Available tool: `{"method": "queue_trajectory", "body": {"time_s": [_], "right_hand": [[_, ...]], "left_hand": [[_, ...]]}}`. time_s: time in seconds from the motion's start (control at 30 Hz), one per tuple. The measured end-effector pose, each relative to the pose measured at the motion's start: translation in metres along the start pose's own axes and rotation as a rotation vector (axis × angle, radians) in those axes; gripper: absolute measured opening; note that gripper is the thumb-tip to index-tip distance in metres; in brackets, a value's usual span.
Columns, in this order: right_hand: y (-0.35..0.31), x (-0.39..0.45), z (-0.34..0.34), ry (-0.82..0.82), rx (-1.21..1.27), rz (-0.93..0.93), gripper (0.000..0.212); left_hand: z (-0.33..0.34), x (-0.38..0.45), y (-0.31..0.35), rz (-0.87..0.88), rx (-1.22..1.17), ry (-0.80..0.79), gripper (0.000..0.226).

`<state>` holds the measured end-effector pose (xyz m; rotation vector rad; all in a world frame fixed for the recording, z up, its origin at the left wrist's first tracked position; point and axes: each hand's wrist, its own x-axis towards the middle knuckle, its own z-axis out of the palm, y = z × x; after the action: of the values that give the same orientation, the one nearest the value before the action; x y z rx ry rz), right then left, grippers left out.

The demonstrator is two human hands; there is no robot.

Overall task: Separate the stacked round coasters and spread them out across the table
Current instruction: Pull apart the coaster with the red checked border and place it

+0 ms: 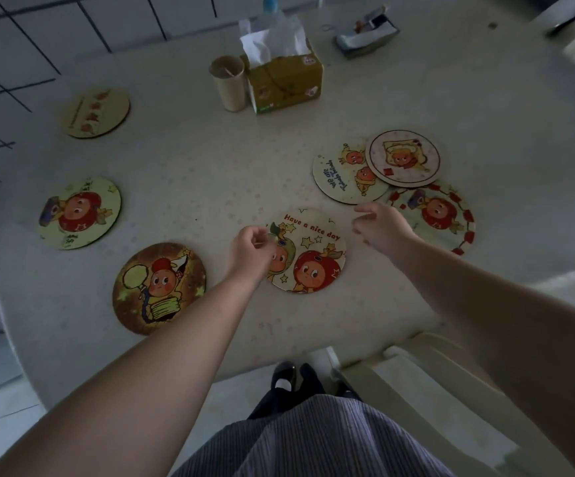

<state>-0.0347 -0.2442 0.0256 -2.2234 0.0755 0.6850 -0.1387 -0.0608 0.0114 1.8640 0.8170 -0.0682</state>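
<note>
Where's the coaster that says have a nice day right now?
In the head view the "Have a nice day" coaster lies flat near the table's front edge, between the left hand, which overlaps its left edge, and the right hand.

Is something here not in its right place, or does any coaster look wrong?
Yes. On the right, the pink-rimmed coaster overlaps the blue-lettered coaster, which touches or slightly overlaps the red-bordered coaster. The other four lie apart.
</note>
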Motion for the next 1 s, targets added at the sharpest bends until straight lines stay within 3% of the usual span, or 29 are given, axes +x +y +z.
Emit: {"method": "queue_trajectory", "body": {"time_s": [0.17, 0.3, 0.63, 0.9, 1.0], "right_hand": [[0.003, -0.011, -0.062, -0.087, 0.036, 0.025, 0.026], [0.016, -0.035, -0.116, -0.116, 0.026, 0.067, 0.009], [0.070, -0.072, -0.177, -0.208, -0.326, -0.133, 0.033], [0.100, -0.083, -0.204, -0.306, -0.433, -0.214, 0.038], [0.106, -0.077, -0.213, -0.266, -0.452, -0.262, 0.035]], "left_hand": [[0.025, 0.000, 0.034, -0.002, -0.126, -0.169, 0.011], [0.059, -0.023, 0.062, -0.026, -0.182, -0.263, 0.008], [0.146, -0.119, 0.095, -0.069, -0.335, -0.214, 0.002], [0.177, -0.154, 0.091, -0.136, -0.332, -0.167, 0.029], [0.183, -0.149, 0.094, -0.138, -0.317, -0.138, 0.017]]}}
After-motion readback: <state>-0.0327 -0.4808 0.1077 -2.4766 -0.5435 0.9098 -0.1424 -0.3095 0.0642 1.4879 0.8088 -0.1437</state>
